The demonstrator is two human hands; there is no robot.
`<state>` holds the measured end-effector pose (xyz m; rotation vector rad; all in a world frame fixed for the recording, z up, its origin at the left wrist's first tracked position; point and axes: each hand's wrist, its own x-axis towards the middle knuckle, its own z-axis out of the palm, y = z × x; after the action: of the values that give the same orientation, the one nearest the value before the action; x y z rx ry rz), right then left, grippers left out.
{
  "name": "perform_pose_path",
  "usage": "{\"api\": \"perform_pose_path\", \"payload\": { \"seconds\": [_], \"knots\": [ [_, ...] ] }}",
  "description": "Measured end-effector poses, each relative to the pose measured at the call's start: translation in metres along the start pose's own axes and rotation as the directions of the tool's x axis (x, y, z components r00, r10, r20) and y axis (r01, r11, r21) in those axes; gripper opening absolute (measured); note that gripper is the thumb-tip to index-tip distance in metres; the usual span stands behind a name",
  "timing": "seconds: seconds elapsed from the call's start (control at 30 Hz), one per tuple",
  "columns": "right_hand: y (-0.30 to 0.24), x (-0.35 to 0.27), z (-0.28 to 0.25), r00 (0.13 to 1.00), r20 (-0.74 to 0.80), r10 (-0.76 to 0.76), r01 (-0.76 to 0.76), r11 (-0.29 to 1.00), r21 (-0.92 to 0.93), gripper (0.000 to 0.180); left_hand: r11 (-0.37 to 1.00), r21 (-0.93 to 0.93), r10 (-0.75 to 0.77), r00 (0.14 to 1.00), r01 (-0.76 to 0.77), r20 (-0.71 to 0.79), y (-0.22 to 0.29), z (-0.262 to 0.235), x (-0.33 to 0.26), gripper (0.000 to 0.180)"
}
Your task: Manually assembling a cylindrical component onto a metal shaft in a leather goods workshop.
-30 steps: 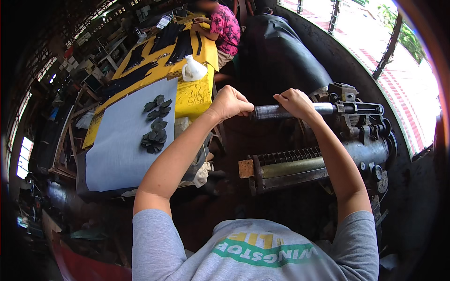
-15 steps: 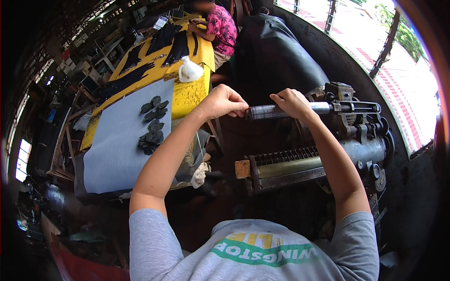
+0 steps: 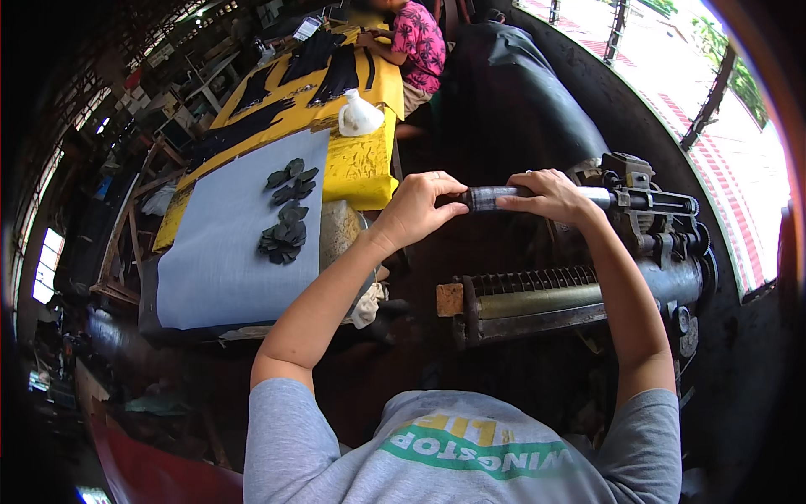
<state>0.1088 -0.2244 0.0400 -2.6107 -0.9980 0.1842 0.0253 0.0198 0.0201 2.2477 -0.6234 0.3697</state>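
Head view: both bare hands on a metal cylinder, out in front of the chest. Left hand pinches its left end, thumb below, fingers above. Right hand grasps it further along, fingers over the top, thumb along the near side. Cylinder lies roughly level, right part running into a machine with gears. Just below it, a lower bed with a row of dark coils, a brass-coloured bar, and a wood block at its left end. Left side: desk with yellow cover; on it a blue-grey sheet bearing dark cut pieces, a white jug near the edge, black strips farther off. Co-worker in pink patterned shirt at the desk's far end. Large dark covered bulk behind the machine.
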Motion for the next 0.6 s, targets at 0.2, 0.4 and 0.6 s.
{"api": "perform_pose_path", "payload": {
  "seconds": [0.2, 0.4, 0.6],
  "knots": [
    [-0.002, -0.011, 0.002, 0.943, -0.154, -0.294, 0.300, 0.954, 0.022, 0.043, 0.987, 0.130, 0.109, 0.991, -0.099, -0.075, 0.003, 0.002, -0.007, 0.029],
    [-0.005, -0.016, 0.012, 0.919, -0.254, -0.302, 0.290, 0.953, -0.081, 0.045, 0.987, -0.122, -0.111, 0.990, 0.100, -0.086, -0.004, 0.009, -0.006, 0.036],
    [-0.005, -0.020, 0.012, 0.929, -0.251, -0.271, 0.255, 0.962, -0.095, 0.046, 0.995, -0.085, -0.060, 0.997, 0.056, -0.044, -0.004, 0.008, -0.006, 0.040]
  ]
}}
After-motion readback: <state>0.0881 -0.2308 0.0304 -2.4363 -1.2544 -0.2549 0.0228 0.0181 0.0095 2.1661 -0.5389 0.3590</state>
